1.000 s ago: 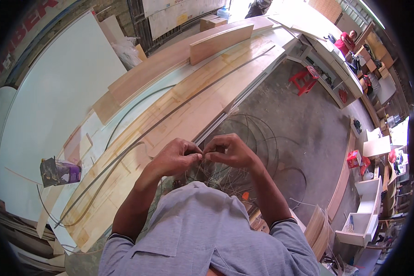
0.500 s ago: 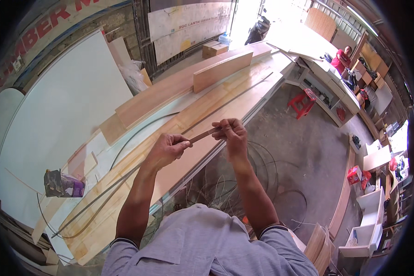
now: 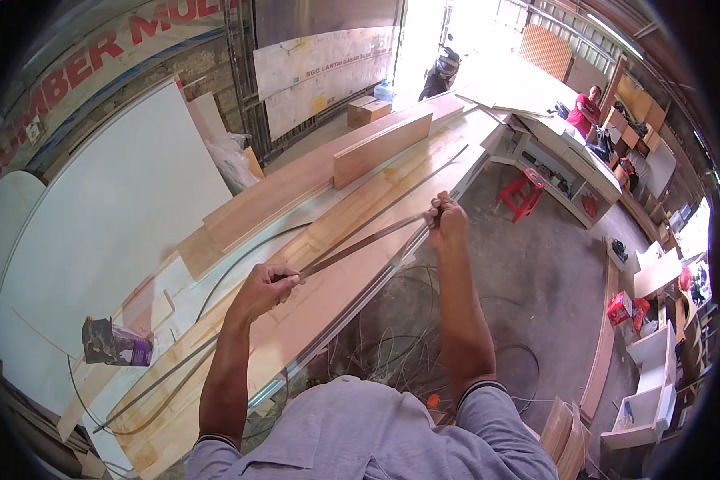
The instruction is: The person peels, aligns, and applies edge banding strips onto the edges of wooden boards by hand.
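Observation:
A thin brown strip (image 3: pixel 368 242) stretches diagonally between my hands, above the long pale wooden boards (image 3: pixel 176 400). My left hand (image 3: pixel 268 290) pinches its lower left end between thumb and fingers. My right hand (image 3: pixel 448 220) is farther forward and to the right, fingers closed on the strip near the boards' front edge. A long dark strip (image 3: pixel 160 380) lies along the boards, and a curved dark strip (image 3: pixel 216 292) rests on the white panel beside them. A black and purple packet (image 3: pixel 116 344) lies at the left.
A large white panel (image 3: pixel 96 200) stands at the left and an upright plywood piece (image 3: pixel 380 148) behind the boards. Coiled strips (image 3: pixel 400 344) lie on the floor below. A red stool (image 3: pixel 520 192), a person in red (image 3: pixel 582 114), white cabinets (image 3: pixel 556 172) and white drawers (image 3: pixel 644 392) are to the right.
My hands have moved apart, the right one forward and to the right, the left one leftward. More of the brown strip now shows between them. The view takes in more of the back wall.

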{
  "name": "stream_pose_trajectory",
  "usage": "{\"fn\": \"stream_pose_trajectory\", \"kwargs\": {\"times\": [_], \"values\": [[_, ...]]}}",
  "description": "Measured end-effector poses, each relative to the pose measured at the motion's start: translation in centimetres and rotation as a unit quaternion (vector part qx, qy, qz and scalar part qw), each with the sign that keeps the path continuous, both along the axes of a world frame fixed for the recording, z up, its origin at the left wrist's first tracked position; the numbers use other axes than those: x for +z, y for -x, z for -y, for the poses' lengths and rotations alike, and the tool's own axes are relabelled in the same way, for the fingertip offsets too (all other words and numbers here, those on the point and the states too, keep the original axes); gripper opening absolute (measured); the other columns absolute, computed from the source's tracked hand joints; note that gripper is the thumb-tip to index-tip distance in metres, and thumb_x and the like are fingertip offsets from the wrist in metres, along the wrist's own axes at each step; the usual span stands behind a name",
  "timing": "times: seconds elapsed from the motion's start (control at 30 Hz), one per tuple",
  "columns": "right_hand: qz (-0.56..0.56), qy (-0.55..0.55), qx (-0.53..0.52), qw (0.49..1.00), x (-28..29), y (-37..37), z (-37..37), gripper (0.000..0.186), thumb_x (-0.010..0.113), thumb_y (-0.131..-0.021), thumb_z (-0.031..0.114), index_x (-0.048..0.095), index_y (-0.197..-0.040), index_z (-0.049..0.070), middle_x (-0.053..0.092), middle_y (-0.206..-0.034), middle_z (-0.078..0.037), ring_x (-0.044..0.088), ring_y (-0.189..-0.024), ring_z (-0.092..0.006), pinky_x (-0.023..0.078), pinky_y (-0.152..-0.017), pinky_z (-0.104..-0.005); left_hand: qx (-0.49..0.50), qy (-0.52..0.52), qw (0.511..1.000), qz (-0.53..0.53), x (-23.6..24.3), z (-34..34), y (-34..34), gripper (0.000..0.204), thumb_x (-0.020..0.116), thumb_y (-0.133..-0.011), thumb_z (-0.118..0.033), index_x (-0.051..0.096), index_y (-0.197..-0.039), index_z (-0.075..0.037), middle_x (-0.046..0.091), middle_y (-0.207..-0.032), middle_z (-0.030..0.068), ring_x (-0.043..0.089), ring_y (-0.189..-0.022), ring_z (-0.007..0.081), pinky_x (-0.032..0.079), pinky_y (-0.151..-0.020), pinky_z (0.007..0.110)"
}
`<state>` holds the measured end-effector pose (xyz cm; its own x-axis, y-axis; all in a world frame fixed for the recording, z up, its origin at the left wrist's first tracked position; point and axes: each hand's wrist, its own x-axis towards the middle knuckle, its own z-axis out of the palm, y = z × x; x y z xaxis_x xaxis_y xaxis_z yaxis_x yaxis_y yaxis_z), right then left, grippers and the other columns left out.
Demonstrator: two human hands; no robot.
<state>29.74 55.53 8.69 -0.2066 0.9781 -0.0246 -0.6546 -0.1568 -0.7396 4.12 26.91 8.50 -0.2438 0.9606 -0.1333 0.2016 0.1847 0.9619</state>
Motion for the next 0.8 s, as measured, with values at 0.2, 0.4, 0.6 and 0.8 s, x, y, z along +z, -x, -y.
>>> {"fn": "stream_pose_trajectory", "kwargs": {"times": [0.2,0.4,0.6,0.8], "values": [[-0.074,0.049,-0.054,0.995,2.2,-2.8,-6.6,0.018,0.033,-0.093,-0.002,0.05,-0.088,0.004,0.047,-0.07,-0.003,0.041,-0.051,-0.0101,0.04,-0.045,-0.0241,-0.001,-0.006,0.999,0.031,-0.5,1.2,4.1,0.016,0.063,-0.09,-0.016,0.067,-0.092,-0.001,0.049,-0.057,-0.0042,0.039,-0.048,0.0036,0.029,-0.043,0.021],[-0.057,-0.003,-0.103,0.993,4.5,-8.1,-12.9,0.02,0.031,-0.089,-0.004,0.049,-0.082,0.003,0.045,-0.068,-0.003,0.042,-0.051,-0.0116,0.04,-0.044,-0.025,-0.023,-0.021,0.999,0.02,0.3,2.1,8.7,0.012,0.063,-0.09,-0.013,0.067,-0.09,-0.002,0.049,-0.056,-0.004,0.04,-0.045,0.0035,0.03,-0.04,0.021],[-0.078,-0.006,-0.158,0.984,7.9,-13.4,-17.0,0.018,0.037,-0.089,-0.005,0.05,-0.08,0.004,0.045,-0.065,-0.002,0.043,-0.05,-0.0116,0.041,-0.043,-0.0265,-0.018,-0.001,0.998,-0.068,2.2,3.2,12.9,0.014,0.063,-0.089,-0.014,0.067,-0.089,-0.001,0.052,-0.057,-0.0033,0.045,-0.048,0.0042,0.035,-0.044,0.022],[-0.051,-0.046,-0.181,0.981,9.6,-19.8,-21.0,0.019,0.042,-0.087,-0.002,0.048,-0.072,0.007,0.046,-0.064,-0.002,0.043,-0.049,-0.0116,0.042,-0.044,-0.0273,0.009,-0.021,0.994,-0.106,2.3,3.8,17.6,0.013,0.066,-0.086,-0.014,0.069,-0.088,-0.002,0.058,-0.061,-0.0026,0.049,-0.054,0.0061,0.04,-0.054,0.024]]}}
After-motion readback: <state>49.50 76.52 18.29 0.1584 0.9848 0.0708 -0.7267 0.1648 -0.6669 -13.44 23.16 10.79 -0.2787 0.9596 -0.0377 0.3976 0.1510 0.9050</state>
